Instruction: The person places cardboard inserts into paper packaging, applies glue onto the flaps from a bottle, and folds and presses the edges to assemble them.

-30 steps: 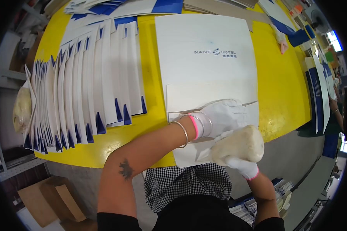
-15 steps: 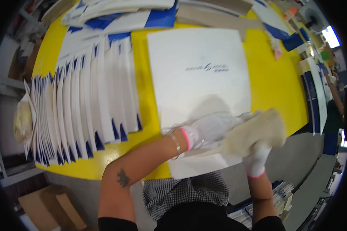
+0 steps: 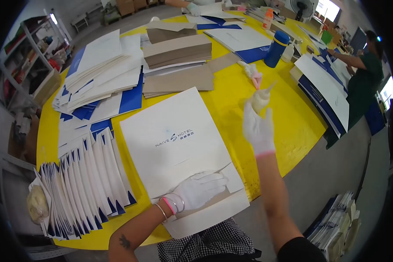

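A white paper bag [image 3: 174, 126] printed "NAIVE HOTEL" lies flat on the yellow table, its folded bottom end facing me. My left hand [image 3: 201, 190], in a white glove, rests on that end with fingers stretched out, pressing the folded paper. Farther off to the right, my right hand [image 3: 260, 131], also gloved, is around the lower part of a cream squeeze bottle [image 3: 261, 99] with a thin pointed nozzle. The nozzle tips up and to the right; the hand hides part of the bottle. Just beyond lies a pink-and-white crumpled item [image 3: 253, 74].
A row of folded bags [image 3: 89, 174] stands at the left. Behind it are stacked bags [image 3: 102, 70] and brown cardboard sheets [image 3: 177, 52]. A blue canister [image 3: 276, 49] stands at the back right. Another person [image 3: 366, 72] handles bags at the right edge.
My right hand has carried the squeeze bottle away from the bag, forward across the table. My left hand stays on the bag's folded end. The view has tilted up, showing more of the room.
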A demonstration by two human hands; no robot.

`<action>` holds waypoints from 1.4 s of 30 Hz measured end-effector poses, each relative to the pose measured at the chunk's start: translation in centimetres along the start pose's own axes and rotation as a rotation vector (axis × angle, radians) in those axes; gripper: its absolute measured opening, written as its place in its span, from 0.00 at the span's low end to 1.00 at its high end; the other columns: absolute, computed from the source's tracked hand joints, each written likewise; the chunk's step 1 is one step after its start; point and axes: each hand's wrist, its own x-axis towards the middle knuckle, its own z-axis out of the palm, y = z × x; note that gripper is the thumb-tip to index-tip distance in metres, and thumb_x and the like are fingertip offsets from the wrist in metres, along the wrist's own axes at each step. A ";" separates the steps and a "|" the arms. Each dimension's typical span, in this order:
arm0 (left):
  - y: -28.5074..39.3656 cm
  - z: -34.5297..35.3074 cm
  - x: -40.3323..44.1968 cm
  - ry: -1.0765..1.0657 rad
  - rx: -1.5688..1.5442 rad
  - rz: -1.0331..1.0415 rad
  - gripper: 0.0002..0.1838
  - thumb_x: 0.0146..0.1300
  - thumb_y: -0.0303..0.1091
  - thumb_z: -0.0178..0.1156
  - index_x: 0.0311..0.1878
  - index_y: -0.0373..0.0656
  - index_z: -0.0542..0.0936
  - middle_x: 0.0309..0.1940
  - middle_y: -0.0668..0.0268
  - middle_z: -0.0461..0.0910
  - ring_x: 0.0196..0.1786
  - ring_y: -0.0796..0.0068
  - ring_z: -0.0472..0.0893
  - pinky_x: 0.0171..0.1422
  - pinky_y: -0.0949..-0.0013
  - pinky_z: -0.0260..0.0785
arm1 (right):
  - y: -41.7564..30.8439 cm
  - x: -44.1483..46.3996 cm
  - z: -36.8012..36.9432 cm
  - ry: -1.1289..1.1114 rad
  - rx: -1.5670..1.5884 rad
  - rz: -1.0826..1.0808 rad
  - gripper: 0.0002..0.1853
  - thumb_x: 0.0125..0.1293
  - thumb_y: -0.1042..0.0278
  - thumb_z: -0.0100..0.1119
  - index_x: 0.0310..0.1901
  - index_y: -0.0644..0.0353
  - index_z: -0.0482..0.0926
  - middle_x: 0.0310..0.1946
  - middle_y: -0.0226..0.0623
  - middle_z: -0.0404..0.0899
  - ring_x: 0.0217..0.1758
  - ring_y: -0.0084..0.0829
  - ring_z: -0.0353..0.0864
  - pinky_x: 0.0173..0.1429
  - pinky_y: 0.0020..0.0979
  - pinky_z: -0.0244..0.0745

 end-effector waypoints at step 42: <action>-0.2 -8.4 -6.6 -0.344 0.381 -0.963 0.62 0.25 0.62 0.78 0.65 0.36 0.66 0.53 0.54 0.71 0.61 0.53 0.69 0.66 0.56 0.60 | 6.8 -0.7 8.6 -1.201 -2.643 0.588 0.49 0.32 0.46 0.79 0.58 0.59 0.67 0.48 0.41 0.73 0.54 0.41 0.74 0.55 0.38 0.65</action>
